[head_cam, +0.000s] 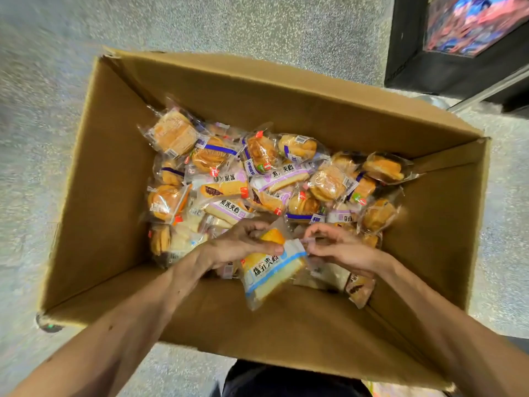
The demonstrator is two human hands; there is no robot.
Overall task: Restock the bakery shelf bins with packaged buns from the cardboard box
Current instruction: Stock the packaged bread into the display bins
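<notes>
A grey speckled floor (257, 27) is seen on all sides. At the top right a black unit (406, 53) is set on it, and a blurred panel (472, 24) of red, blue and pink is framed in its upper part. A pale metal strip (492, 87) is run slantwise below the unit. At the lower left a small dark round thing (48, 325) with a green spot is seen; what it is cannot be told.

Bright, even overhead light. Soft shadow inside cardboard box (114, 196). Glare on bun wrappers (171, 134). Floor (37, 133) motion-blurred at left; frame corners bowed.
</notes>
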